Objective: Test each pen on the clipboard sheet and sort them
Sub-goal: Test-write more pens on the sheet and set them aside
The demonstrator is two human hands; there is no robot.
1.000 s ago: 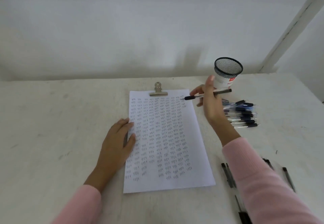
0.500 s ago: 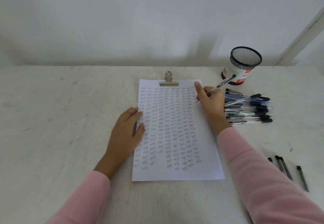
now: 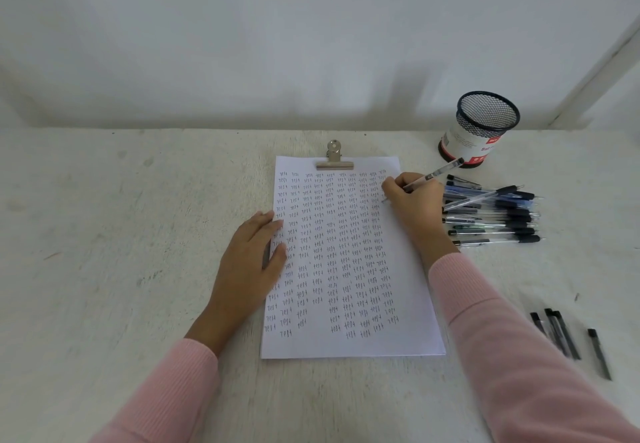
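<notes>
White table, one sheet, one pen (in right hand), one cup

The light is soft and even, not very bright, and a bit grey-blue. A pale grey shadow lies on the wall high above the right hand. A small dark shadow sits by the left hand on the sheet. The pen in the right hand looks fairly sharp. The tiny writing beside it is a bit fuzzy. The sleeves below both hands are soft and blurry. Far to the right of the right hand, the post leans and the desk edge bends.
</notes>
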